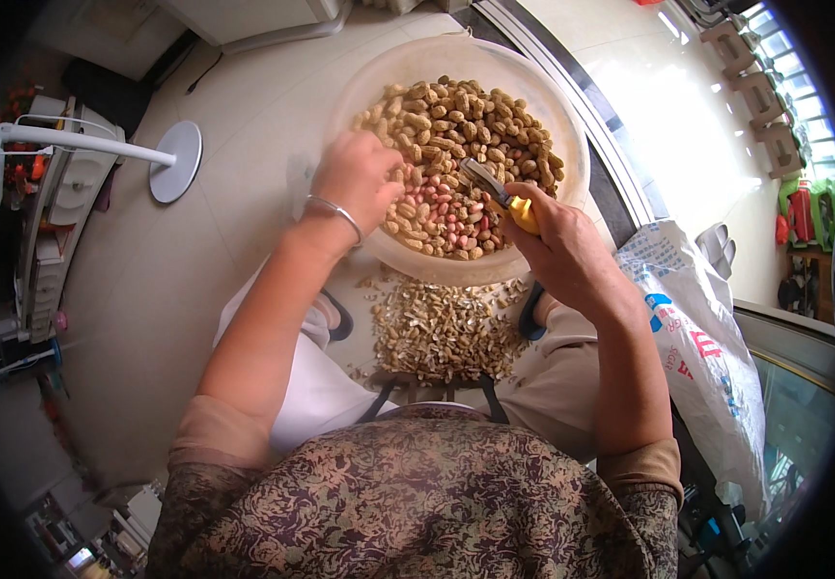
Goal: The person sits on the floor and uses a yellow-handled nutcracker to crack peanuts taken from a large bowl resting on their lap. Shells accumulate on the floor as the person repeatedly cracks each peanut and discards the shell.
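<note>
A pale plastic basin (pixel 575 155) in front of me holds many unshelled peanuts (pixel 461 108). Pinkish shelled peanut kernels (pixel 433 197) lie among them toward the near side. My right hand (pixel 569 246) grips the yellow handles of a pair of pliers (pixel 488 181), whose metal jaws point up and left over the nuts. Over the basin's left side is my left hand (pixel 359 177), blurred, with curled fingers close to the peanuts and a silver bangle on the wrist. Whether something sits between those fingers is hidden.
Broken peanut shells (pixel 446 326) are heaped on the floor between my feet. A white printed sack (pixel 700 347) stands by my right leg. The round base of a white fan (pixel 176 161) rests to the left. A door track (pixel 577 87) runs past the basin's right.
</note>
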Motion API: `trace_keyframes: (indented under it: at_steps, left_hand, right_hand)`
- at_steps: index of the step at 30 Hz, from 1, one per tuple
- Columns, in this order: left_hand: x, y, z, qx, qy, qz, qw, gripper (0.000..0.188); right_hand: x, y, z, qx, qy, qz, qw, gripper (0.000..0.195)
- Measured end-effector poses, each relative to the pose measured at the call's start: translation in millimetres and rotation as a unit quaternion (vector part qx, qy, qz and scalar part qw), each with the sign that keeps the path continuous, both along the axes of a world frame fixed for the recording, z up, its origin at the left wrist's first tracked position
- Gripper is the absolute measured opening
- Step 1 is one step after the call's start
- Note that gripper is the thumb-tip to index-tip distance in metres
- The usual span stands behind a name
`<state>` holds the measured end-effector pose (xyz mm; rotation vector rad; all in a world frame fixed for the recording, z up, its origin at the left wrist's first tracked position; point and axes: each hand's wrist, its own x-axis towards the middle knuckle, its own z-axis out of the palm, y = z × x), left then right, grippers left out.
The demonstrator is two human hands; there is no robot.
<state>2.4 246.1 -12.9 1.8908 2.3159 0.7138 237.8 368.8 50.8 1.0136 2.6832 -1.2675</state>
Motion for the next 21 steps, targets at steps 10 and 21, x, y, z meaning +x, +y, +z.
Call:
trace_keyframes:
  at_steps: [10,21]
  left_hand:
    - [4,14,-3,-0.079,-0.209,0.12,0.967,0.015]
    - [11,0,25,0.067,-0.784,0.004,0.617,0.021]
  right_hand:
    - [1,1,-3,0.004,-0.005,0.007,1.0,0.032]
    - [-4,-4,-22,0.124,0.076,0.022,0.989,0.028]
